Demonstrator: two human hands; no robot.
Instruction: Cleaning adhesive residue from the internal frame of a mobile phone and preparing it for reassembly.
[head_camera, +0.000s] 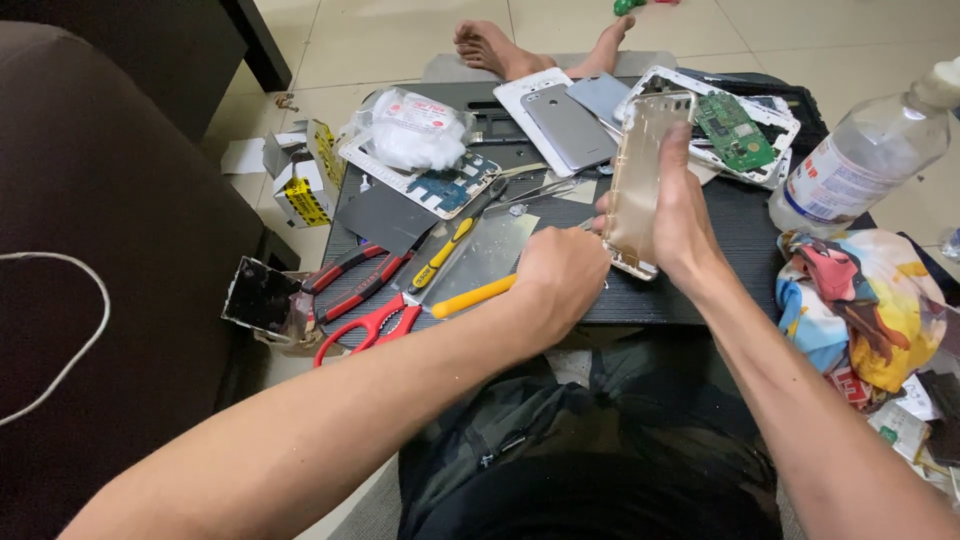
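My right hand holds a gold-tinted phone frame upright above the low black table. My left hand is closed around a tool with a yellow handle, its working end hidden against the lower left edge of the frame. Both hands meet over the table's front middle.
Red-handled scissors, red pliers, a yellow-black screwdriver, a grey phone back, a green circuit board, a white bag, a clear bottle, a colourful cloth, a yellow-black box, and bare feet beyond.
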